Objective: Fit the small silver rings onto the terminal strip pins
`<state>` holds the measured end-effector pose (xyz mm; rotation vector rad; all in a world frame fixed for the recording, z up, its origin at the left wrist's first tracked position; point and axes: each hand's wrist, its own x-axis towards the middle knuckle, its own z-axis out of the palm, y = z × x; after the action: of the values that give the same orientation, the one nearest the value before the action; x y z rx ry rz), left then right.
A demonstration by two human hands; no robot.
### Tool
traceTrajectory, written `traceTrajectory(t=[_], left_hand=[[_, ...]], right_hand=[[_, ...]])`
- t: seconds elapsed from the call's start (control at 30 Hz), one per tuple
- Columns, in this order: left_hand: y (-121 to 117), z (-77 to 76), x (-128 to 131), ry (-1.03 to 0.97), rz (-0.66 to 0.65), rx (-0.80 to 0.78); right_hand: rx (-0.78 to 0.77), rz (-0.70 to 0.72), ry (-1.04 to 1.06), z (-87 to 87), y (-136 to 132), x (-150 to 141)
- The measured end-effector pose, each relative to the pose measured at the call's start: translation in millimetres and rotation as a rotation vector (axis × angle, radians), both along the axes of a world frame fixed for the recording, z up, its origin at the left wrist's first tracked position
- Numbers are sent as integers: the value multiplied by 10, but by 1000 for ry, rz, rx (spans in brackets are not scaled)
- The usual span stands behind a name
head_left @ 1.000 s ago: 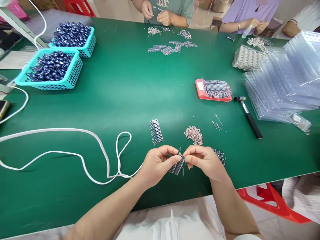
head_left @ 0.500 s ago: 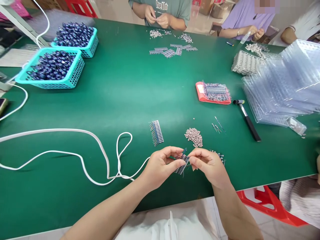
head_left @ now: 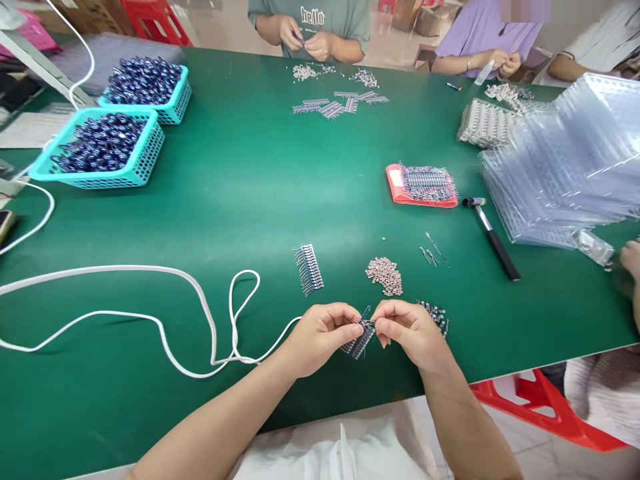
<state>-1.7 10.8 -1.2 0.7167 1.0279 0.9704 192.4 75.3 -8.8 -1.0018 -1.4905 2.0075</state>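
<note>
My left hand (head_left: 323, 339) is closed on a dark strip of small parts with thin wire legs (head_left: 356, 348), pinched between thumb and fingers. My right hand (head_left: 411, 332) pinches at the strip's upper right end; whatever lies between its fingertips is too small to make out. Just beyond my hands lies a heap of small pinkish-beige beads or rings (head_left: 385, 276). A similar blue-and-silver strip (head_left: 310, 269) rests to the left of that heap. Small dark loose parts (head_left: 436, 316) lie beside my right hand, partly hidden by it.
White cables (head_left: 165, 320) cross the left side. Turquoise baskets (head_left: 145, 157) hold dark blue shiny pieces. A hammer (head_left: 495, 243), a red-banded bundle of strips (head_left: 425, 185) and stacked clear trays (head_left: 560, 173) are at right. Co-workers' hands (head_left: 305, 41) work across the green table.
My hands stay together on the strip, with small shifts of the fingers and strip. The view has shifted slightly. At the right edge another person's hand now shows more.
</note>
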Motion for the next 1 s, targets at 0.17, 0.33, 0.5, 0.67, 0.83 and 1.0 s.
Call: traceTrajectory(t=[0.17, 0.33, 0.5, 0.67, 0.83, 1.0], left_hand=[[12, 9, -23, 69, -15, 16], [28, 17, -80, 305, 42, 48], [40, 10, -94, 349, 87, 52], [49, 28, -81, 329, 137, 20], [50, 28, -77, 299, 138, 15], [44, 30, -81, 286, 146, 14]], right_hand=[[88, 12, -106, 77, 5, 0], [509, 84, -459, 153, 10, 60], [777, 252, -686, 149, 30, 106], [1030, 49, -949, 52, 153, 74], [1235, 48, -1056, -125, 239, -23], [1279, -19, -1063, -237, 260, -60]])
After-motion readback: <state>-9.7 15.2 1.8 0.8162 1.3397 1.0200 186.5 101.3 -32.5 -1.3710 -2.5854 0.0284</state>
